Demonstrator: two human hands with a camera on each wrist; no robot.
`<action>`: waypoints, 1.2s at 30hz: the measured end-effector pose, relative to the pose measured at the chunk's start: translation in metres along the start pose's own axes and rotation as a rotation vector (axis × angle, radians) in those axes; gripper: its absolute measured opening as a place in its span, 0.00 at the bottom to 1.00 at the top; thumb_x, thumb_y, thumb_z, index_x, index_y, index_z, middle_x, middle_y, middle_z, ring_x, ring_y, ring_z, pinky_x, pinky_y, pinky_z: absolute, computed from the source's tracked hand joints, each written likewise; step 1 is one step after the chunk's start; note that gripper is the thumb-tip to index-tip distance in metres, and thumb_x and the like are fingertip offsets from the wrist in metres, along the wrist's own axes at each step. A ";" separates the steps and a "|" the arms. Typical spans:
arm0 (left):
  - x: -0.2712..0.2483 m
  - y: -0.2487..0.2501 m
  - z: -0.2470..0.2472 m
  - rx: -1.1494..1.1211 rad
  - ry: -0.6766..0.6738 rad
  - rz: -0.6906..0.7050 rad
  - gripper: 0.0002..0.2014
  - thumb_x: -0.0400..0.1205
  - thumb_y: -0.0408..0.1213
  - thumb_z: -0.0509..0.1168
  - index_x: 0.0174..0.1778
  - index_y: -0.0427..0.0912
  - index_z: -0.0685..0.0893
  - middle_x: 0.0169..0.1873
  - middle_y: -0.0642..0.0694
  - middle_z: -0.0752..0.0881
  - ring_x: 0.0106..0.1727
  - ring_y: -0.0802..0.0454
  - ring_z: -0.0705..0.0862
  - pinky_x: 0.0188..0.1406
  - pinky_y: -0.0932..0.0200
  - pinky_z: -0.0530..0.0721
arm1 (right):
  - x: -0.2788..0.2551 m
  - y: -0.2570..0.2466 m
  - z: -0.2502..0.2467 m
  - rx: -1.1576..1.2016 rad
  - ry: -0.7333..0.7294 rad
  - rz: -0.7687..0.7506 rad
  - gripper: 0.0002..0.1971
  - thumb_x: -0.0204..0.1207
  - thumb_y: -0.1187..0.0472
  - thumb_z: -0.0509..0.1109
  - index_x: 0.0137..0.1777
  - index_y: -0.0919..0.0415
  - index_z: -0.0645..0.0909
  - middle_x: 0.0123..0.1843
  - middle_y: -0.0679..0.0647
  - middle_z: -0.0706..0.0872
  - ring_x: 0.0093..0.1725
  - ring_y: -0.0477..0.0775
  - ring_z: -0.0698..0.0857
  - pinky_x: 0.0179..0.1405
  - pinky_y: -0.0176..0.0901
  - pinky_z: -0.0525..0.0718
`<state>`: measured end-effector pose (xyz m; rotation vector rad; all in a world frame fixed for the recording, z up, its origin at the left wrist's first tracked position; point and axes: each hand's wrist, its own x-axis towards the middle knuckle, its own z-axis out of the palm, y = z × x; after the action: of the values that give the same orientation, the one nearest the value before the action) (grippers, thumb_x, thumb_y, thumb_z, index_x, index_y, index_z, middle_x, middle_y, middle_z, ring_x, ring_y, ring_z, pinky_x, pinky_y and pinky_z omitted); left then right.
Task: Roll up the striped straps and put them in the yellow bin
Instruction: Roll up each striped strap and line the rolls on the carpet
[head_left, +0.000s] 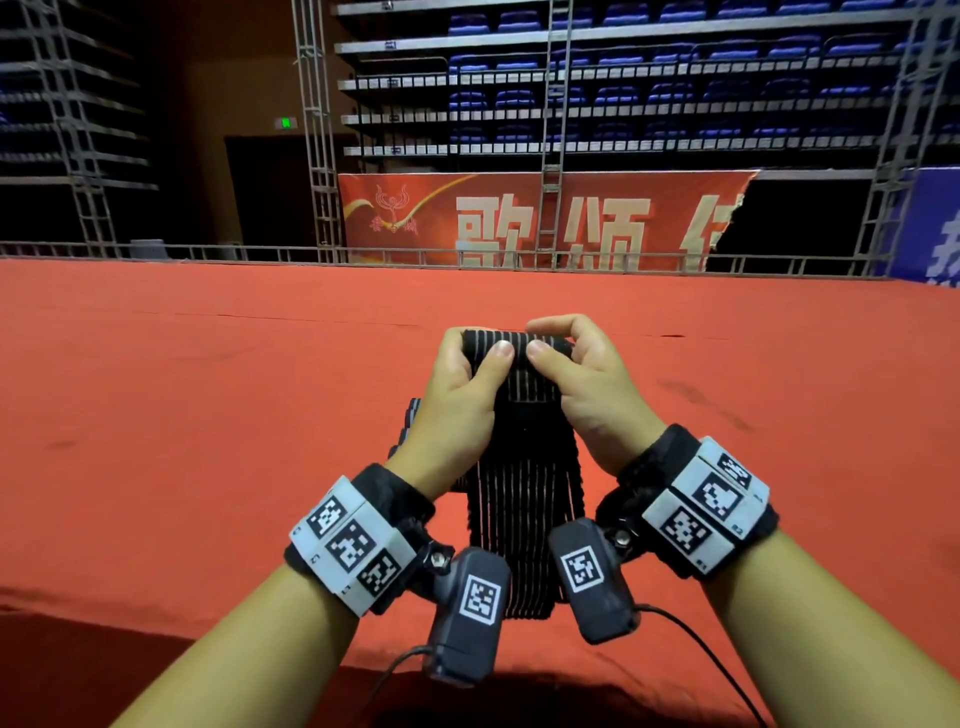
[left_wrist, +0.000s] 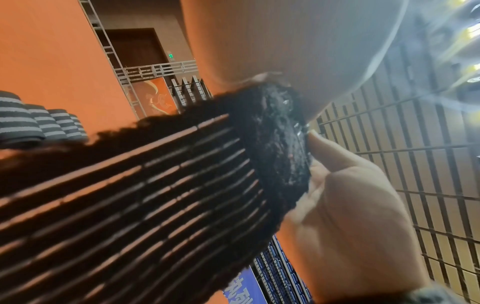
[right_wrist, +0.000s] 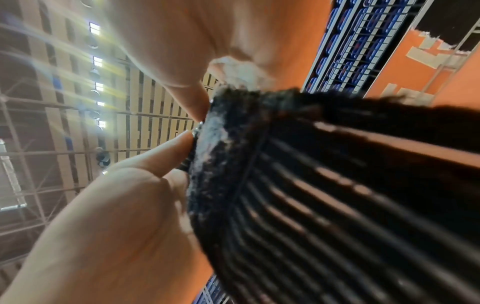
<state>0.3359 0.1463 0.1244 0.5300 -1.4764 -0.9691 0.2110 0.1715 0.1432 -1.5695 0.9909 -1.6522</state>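
A black strap with thin pale stripes (head_left: 522, 483) hangs in front of me above the red table (head_left: 208, 415). Its top end is turned over into a small roll (head_left: 511, 343). My left hand (head_left: 467, 384) pinches the roll's left side, thumb on the near face. My right hand (head_left: 576, 369) pinches the right side the same way. In the left wrist view the strap (left_wrist: 135, 197) runs down from the rolled end (left_wrist: 280, 144). The right wrist view shows the strap (right_wrist: 337, 205) with fingertips (right_wrist: 182, 142) at its fuzzy rolled end. No yellow bin is in view.
Several rolled striped straps (left_wrist: 39, 123) lie on the red table to my left, partly visible behind my left hand (head_left: 410, 415). A metal rail (head_left: 467, 257) runs along the table's far edge. A red banner (head_left: 519, 223) and seat rows stand behind.
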 end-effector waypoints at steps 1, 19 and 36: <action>0.001 0.001 -0.001 0.005 -0.004 -0.002 0.00 0.88 0.32 0.59 0.53 0.40 0.74 0.43 0.46 0.82 0.42 0.56 0.84 0.43 0.61 0.86 | 0.000 0.002 -0.001 -0.018 0.013 -0.017 0.07 0.82 0.70 0.64 0.55 0.59 0.77 0.50 0.64 0.82 0.48 0.59 0.83 0.51 0.56 0.85; -0.003 -0.010 0.000 0.126 -0.054 0.054 0.04 0.85 0.41 0.58 0.54 0.50 0.75 0.48 0.48 0.81 0.47 0.55 0.83 0.49 0.52 0.83 | 0.001 0.014 0.000 0.005 0.031 0.068 0.06 0.85 0.61 0.63 0.54 0.64 0.76 0.44 0.55 0.80 0.44 0.51 0.80 0.41 0.39 0.81; -0.006 -0.011 -0.004 0.228 0.004 0.046 0.08 0.81 0.47 0.60 0.53 0.50 0.75 0.49 0.48 0.82 0.53 0.49 0.83 0.60 0.36 0.83 | -0.003 0.014 -0.008 -0.003 -0.017 0.029 0.05 0.84 0.61 0.64 0.48 0.62 0.76 0.38 0.53 0.81 0.33 0.42 0.81 0.30 0.34 0.81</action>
<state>0.3387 0.1439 0.1120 0.6586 -1.5989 -0.7675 0.2022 0.1680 0.1291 -1.5610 1.0031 -1.6160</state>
